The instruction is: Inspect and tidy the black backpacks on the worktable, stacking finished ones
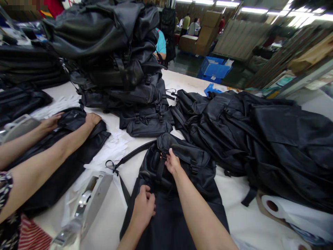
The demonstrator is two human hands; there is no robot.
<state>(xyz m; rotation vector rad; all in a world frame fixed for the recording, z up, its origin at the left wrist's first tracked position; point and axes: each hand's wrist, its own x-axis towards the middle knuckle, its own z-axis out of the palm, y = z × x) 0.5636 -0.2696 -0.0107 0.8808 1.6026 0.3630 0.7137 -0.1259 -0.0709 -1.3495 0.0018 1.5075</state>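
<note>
On the bag (169, 201) at near centre, the right buckle (194, 167) looks fastened, the left buckle (164, 153), pinched in the right hand (172, 163), is unclear, and the loosely half-curled left hand (145, 205) looks empty.

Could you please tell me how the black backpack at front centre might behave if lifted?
The black backpack would probably sag, its upper part looking soft and creased, and might feel slippery, given the sheen. Its strap, lying loose on the table, may dangle.

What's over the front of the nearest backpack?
Over the backpack, the right hand is at a buckle, the left hand lower down; what the right forearm covers can't be seen.
</note>
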